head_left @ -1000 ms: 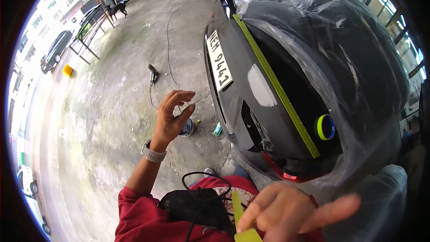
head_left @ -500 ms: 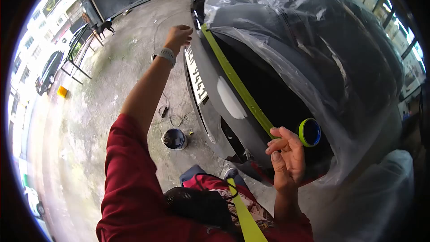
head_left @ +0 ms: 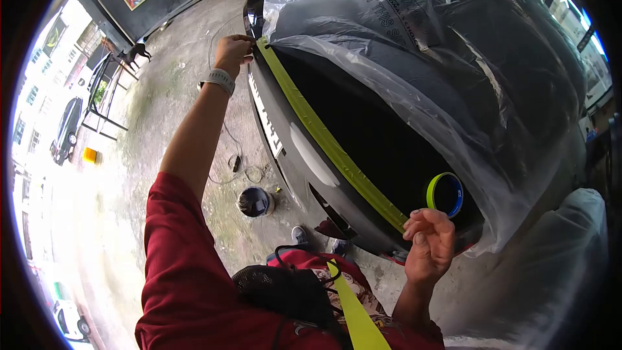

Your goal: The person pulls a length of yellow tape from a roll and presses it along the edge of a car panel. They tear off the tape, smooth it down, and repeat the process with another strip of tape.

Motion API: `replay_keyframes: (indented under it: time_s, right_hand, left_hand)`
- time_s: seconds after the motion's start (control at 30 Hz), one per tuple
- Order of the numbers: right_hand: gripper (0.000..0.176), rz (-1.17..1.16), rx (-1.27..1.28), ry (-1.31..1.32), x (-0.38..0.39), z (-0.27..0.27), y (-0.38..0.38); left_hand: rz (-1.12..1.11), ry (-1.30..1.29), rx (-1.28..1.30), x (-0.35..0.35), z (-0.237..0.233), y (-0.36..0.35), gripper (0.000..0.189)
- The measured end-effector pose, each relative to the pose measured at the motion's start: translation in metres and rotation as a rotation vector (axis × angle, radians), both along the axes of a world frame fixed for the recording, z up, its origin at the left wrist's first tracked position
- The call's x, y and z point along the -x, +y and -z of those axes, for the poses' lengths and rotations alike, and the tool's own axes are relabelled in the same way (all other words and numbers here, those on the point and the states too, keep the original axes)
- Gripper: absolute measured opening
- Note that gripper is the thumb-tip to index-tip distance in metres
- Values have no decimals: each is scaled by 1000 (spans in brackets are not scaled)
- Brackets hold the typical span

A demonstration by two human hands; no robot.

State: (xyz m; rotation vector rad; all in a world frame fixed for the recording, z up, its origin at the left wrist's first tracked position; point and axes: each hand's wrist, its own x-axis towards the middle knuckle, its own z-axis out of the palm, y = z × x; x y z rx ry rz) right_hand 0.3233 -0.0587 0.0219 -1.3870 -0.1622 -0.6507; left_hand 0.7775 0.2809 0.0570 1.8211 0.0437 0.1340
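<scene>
Now the tape strip (head_left: pixel 324 144) lies along the car (head_left: pixel 288 155), just under the car's plastic sheet (head_left: pixel 453 58). The left hand (head_left: pixel 233 52) pinches its far end at the car's corner. The right hand (head_left: pixel 429 246) is curled shut on its near end, below the tape roll (head_left: pixel 445 194) resting on the car.

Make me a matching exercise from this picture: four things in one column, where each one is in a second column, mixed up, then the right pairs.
Things
1. left hand
2. right hand
3. tape roll
4. bucket

Places
A. on the concrete floor beside the car
B. at the near end of the green tape strip
C. on the car's dark panel, close to the plastic sheet
D. at the far end of the green tape strip

Pairs: 1-D, 2-B, 3-C, 4-A
</scene>
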Motion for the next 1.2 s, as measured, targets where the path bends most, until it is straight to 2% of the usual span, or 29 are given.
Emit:
replay_keyframes:
  time_s: [0.07,0.3,0.37,0.5,0.57,0.6,0.67,0.7,0.77,0.8,0.87,0.9,1.07,1.13,1.17,1.2]
  right_hand:
    - [35,1,-11,8,-2,3,-2]
    - [34,-5,-89,-63,-8,9,-5]
    - [34,-16,-89,-70,-6,11,-7]
    - [34,-7,-108,-46,-1,14,-11]
    - [34,3,-111,-42,1,16,-14]
    - [33,14,-93,-44,2,17,-14]
    - [33,25,-74,-44,5,20,-15]
    - [33,30,-60,-40,6,21,-16]
    - [32,28,-44,-36,8,22,-18]
    - [32,30,-31,-33,9,23,-19]
    - [32,23,-15,-32,11,23,-21]
    - [31,23,-11,-36,11,22,-21]
    - [32,15,3,-24,12,20,-22]
    - [31,32,20,-29,11,19,-21]
    - [31,26,25,-23,10,18,-21]
    - [31,65,151,-29,7,16,-22]
  left_hand:
    - [18,81,27,-1,-6,0,19]
    - [113,59,70,-3,-13,6,18]
    - [131,40,56,-10,-9,9,23]
    - [64,5,15,-9,-3,8,17]
    - [-92,-53,-217,7,-8,-6,9]
    - [-89,-53,-216,13,-12,-13,9]
    - [-211,-108,-449,22,-17,-24,15]
    - [-211,-104,-448,21,-15,-25,15]
    - [-237,-218,-713,12,-12,-24,22]
    - [-242,-216,-713,6,-9,-25,22]
    - [-269,-298,-874,-1,-4,-26,26]
    - [-207,-330,-902,-3,-1,-25,26]
    - [-264,-395,-785,3,1,-31,27]
    - [-248,-314,-579,8,-3,-34,32]
    - [-308,-409,-602,6,-2,-34,31]
    - [-313,-400,-599,6,-3,-33,31]
